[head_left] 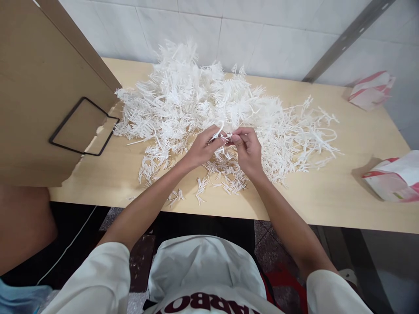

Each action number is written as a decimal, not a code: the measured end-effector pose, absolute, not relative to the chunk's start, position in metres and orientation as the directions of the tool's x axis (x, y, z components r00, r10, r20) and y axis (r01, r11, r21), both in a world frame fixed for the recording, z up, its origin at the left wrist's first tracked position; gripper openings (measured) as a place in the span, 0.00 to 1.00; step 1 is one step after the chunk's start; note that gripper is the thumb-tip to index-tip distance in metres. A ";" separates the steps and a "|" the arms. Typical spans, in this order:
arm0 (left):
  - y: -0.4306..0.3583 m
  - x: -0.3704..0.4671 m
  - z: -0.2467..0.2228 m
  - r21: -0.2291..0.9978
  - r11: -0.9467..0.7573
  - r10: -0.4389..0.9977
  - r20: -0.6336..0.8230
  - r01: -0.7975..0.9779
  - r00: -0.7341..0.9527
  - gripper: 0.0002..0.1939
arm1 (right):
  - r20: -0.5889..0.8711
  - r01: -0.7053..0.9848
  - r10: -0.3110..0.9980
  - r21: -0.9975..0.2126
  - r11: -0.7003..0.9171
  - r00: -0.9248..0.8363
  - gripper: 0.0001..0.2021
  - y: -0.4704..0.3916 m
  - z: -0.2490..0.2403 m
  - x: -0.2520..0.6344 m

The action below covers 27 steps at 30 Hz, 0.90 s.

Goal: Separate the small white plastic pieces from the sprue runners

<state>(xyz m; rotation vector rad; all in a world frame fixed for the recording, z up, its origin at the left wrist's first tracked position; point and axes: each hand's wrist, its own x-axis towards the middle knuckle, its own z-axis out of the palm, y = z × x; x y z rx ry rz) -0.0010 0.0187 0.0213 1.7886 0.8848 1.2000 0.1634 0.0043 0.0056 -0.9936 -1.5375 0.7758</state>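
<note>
A large heap of white branched plastic pieces (193, 96) is spread over the middle of the wooden table (327, 196). At the heap's front edge my left hand (207, 144) is closed on a white plastic piece, part of which curves up above the fingers. My right hand (247, 148) pinches the same small white piece from the other side, with fingertips close to those of the left. Small loose white sprigs (201, 187) lie on the table below my hands.
On the left stands a brown cardboard panel (39, 96) with a black wire frame (81, 148) against it. Two red-and-white bags (371, 90) are at the right. A tiled wall (278, 43) runs behind. Another person's arm (26, 222) shows at lower left.
</note>
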 end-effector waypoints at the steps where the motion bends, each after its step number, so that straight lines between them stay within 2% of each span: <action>1: 0.019 -0.001 0.021 0.900 -0.427 0.871 0.383 0.089 0.309 0.09 | 0.419 0.160 0.906 -0.892 0.422 -0.056 0.11 0.005 0.005 0.163; 4: 0.020 -0.002 0.020 0.930 -0.367 0.896 0.345 0.032 0.280 0.07 | 0.387 0.094 0.922 -0.917 0.387 -0.022 0.14 0.010 0.004 0.164; 7: 0.022 -0.002 0.019 0.940 -0.331 0.918 0.301 0.081 0.257 0.06 | 0.370 0.019 0.928 -0.928 0.371 -0.027 0.17 0.014 0.009 0.169; 10: 0.022 -0.001 0.018 0.897 -0.400 0.896 0.339 0.190 0.288 0.08 | 0.343 -0.025 0.936 -0.939 0.342 -0.077 0.17 0.013 0.016 0.172; 15: 0.019 0.002 0.015 0.835 -0.498 0.848 0.413 0.235 0.332 0.14 | 0.241 0.041 0.952 -0.967 0.253 -0.190 0.14 0.007 0.021 0.169; 18: 0.018 0.002 0.016 0.876 -0.465 0.837 0.388 0.129 0.385 0.12 | 0.242 -0.033 0.946 -0.970 0.240 -0.217 0.14 0.007 0.019 0.167; 21: 0.018 0.002 0.020 0.933 -0.361 0.845 0.328 -0.002 0.423 0.11 | 0.228 -0.158 0.949 -0.968 0.196 -0.220 0.14 0.008 0.014 0.163; 27: 0.018 0.003 0.020 0.951 -0.223 0.843 0.299 -0.217 0.448 0.08 | 0.065 -0.298 0.984 -0.955 0.012 -0.167 0.17 0.003 0.011 0.151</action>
